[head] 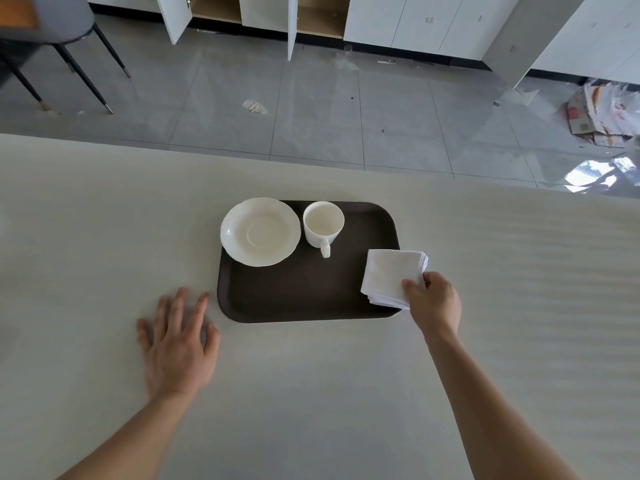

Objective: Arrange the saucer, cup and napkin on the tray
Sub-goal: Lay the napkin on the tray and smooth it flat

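White cloth is what we see pinched in the right hand (437, 301): thumb and fingers close on the near right corner of a folded napkin (392, 277), which lies at the right edge of the tray (294, 292) with its right side reaching out past the rim. The left hand (178, 344) is released, palm down and fingers spread, on or just over the table (104, 220), just beside the tray's near left corner and touching nothing else; it looks slightly blurred. Both forearms are bare and reach in from the near edge. The tray is dark brown with rounded corners and sits on the pale table top. On its far left corner rests a cream saucer (260, 231) with a scalloped rim, overhanging the tray's left and far edges a little. Just to the right of the saucer, apart from it by a narrow gap, stands a white cup (323, 223), upright and empty, its handle turned toward the near side. Beyond the table we see a grey tiled floor (311, 109), white cabinets (398, 19) with some doors open at the far wall, the legs of a chair (69, 64) at the far left, and a heap of papers (602, 119) on the floor at the far right.
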Demonstrator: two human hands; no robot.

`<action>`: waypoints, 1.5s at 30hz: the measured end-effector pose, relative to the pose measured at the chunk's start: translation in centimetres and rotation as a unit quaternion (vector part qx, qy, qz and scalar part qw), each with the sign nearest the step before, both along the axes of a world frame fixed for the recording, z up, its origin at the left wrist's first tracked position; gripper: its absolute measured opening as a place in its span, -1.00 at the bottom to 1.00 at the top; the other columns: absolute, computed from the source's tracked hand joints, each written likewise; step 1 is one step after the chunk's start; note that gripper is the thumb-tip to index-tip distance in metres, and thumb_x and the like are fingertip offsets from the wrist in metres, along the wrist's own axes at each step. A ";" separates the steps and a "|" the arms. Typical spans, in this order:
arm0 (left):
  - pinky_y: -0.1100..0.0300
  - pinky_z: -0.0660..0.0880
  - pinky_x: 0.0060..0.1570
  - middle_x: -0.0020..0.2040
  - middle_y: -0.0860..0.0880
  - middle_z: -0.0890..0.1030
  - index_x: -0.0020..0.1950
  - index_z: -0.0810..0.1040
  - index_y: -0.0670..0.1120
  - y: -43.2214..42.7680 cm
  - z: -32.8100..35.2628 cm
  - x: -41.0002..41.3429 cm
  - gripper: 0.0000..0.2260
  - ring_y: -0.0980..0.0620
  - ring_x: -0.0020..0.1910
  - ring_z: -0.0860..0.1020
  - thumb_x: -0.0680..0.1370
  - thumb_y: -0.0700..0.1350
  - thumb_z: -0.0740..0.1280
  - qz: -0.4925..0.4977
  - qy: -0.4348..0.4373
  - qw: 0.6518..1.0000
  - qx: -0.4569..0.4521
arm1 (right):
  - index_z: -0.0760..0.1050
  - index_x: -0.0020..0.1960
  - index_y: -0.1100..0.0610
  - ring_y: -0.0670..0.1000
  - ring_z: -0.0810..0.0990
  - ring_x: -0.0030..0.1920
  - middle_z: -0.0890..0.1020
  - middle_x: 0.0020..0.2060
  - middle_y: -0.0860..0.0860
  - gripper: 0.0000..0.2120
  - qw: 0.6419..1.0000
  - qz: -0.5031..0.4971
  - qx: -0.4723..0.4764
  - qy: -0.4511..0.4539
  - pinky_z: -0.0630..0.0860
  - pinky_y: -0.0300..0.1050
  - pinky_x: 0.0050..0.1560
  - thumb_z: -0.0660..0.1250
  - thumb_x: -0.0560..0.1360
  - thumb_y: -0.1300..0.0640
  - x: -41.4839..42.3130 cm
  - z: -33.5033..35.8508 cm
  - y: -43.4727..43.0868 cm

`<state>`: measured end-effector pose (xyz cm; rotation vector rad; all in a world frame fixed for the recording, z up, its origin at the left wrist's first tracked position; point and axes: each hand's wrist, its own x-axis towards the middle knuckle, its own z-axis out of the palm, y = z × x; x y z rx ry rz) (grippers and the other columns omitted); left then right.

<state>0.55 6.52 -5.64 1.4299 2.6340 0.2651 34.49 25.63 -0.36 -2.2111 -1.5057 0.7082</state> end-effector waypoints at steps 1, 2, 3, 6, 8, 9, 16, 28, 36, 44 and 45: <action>-0.31 0.04 0.49 0.54 -0.14 0.33 0.47 0.39 0.06 0.0 0.0 0.0 -0.50 -0.21 0.54 0.23 0.53 0.05 0.06 0.001 0.000 1.000 0.000 | 0.43 -0.29 0.21 0.13 0.46 -0.38 0.50 -0.43 0.04 -0.76 1.000 0.002 0.006 0.002 0.29 -0.10 -0.41 0.36 0.46 0.11 0.0 0.1 0.1; -0.31 0.05 0.49 0.54 -0.14 0.33 0.47 0.39 0.06 0.1 0.1 0.0 -0.50 -0.21 0.54 0.23 0.53 0.05 0.07 0.001 0.000 1.000 0.001 | 0.39 -0.33 0.20 0.11 0.42 -0.41 0.47 -0.46 0.04 -0.73 1.000 0.004 0.012 0.006 0.27 -0.10 -0.42 0.34 0.47 0.11 0.0 0.2 0.1; -0.31 0.05 0.48 0.54 -0.14 0.33 0.47 0.39 0.06 0.1 0.1 0.0 -0.50 -0.21 0.54 0.23 0.53 0.04 0.08 0.001 0.000 1.000 0.001 | 0.35 -0.37 0.17 0.08 0.37 -0.44 0.43 -0.49 0.02 -0.70 1.000 0.008 0.017 0.015 0.24 -0.10 -0.44 0.33 0.48 0.11 -0.1 0.4 0.2; -0.31 0.04 0.48 0.54 -0.14 0.33 0.47 0.39 0.05 0.1 0.2 0.2 -0.50 -0.21 0.54 0.23 0.53 0.04 0.08 -0.001 -0.004 1.000 0.001 | 0.22 -0.43 0.10 0.02 0.24 -0.47 0.30 -0.55 -0.06 -0.62 0.997 0.023 0.019 0.076 0.14 -0.13 -0.44 0.31 0.49 0.13 -0.6 0.9 0.6; -0.30 0.04 0.48 0.54 -0.14 0.33 0.47 0.40 0.05 0.1 0.1 0.2 -0.49 -0.22 0.54 0.23 0.52 0.04 0.08 0.000 -0.007 1.000 0.006 | 0.19 -0.44 0.09 -0.02 0.19 -0.47 0.24 -0.59 -0.09 -0.59 0.992 0.026 0.010 0.124 0.11 -0.14 -0.43 0.30 0.50 0.13 -1.5 1.0 0.9; -0.30 0.05 0.47 0.53 -0.15 0.35 0.46 0.42 0.04 0.2 0.2 0.1 -0.49 -0.22 0.54 0.25 0.51 0.04 0.09 0.003 -0.011 1.000 0.010 | 0.18 -0.44 0.09 -0.02 0.18 -0.46 0.22 -0.60 -0.09 -0.58 0.989 0.028 0.003 0.145 0.10 -0.13 -0.42 0.30 0.50 0.14 -1.9 0.9 1.0; 0.03 0.43 -0.01 -0.04 -0.04 0.62 0.10 0.63 -0.07 2.4 3.1 5.5 -0.71 -0.11 -0.03 0.58 0.50 -0.07 0.19 -0.077 -0.049 0.977 0.193 | 0.40 -0.24 0.14 0.14 0.47 -0.28 0.49 -0.35 0.02 -0.78 0.986 0.164 -0.025 -0.036 0.26 -0.10 -0.38 0.31 0.53 0.08 -3.0 0.2 1.6; -0.01 0.47 -0.08 -0.10 0.01 0.61 0.03 0.58 -0.06 11.1 4.0 16.5 -0.80 -0.08 -0.11 0.52 0.48 0.00 0.43 -0.157 -0.152 0.974 0.062 | 0.69 0.04 0.08 0.16 0.55 0.01 0.64 0.01 0.02 -0.74 0.871 0.446 0.143 -0.146 0.56 0.04 -0.05 0.57 0.38 0.07 0.0 -0.5 0.4; 0.09 0.37 -0.25 -0.20 0.05 0.54 -0.09 0.49 0.00 12.2 2.5 17.6 -0.77 -0.03 -0.22 0.46 0.39 -0.03 0.51 -0.124 -0.097 0.983 0.099 | 0.59 -0.22 0.19 0.18 0.57 -0.05 0.66 -0.06 0.04 -0.91 0.854 0.447 0.220 -0.149 0.40 -0.16 -0.41 0.49 0.38 0.30 1.2 -1.0 1.1; 0.08 0.45 -0.21 -0.19 0.03 0.55 -0.01 0.53 -0.03 12.5 2.6 17.8 -0.80 -0.04 -0.20 0.45 0.40 -0.19 0.41 -0.119 -0.141 0.977 0.103 | 0.69 -0.11 0.14 0.21 0.59 0.00 0.66 0.04 0.08 -0.87 0.883 0.420 0.177 -0.116 0.57 0.04 -0.11 0.57 0.38 0.13 1.6 -1.3 0.8; 0.10 0.45 -0.19 -0.18 0.05 0.53 0.02 0.52 -0.02 12.6 2.8 18.0 -0.78 -0.01 -0.18 0.44 0.40 -0.17 0.39 -0.107 -0.172 0.974 0.098 | 0.69 -0.08 0.14 0.20 0.58 0.01 0.66 0.06 0.09 -0.83 0.894 0.401 0.172 -0.104 0.58 0.03 -0.09 0.58 0.37 0.12 1.7 -1.3 0.8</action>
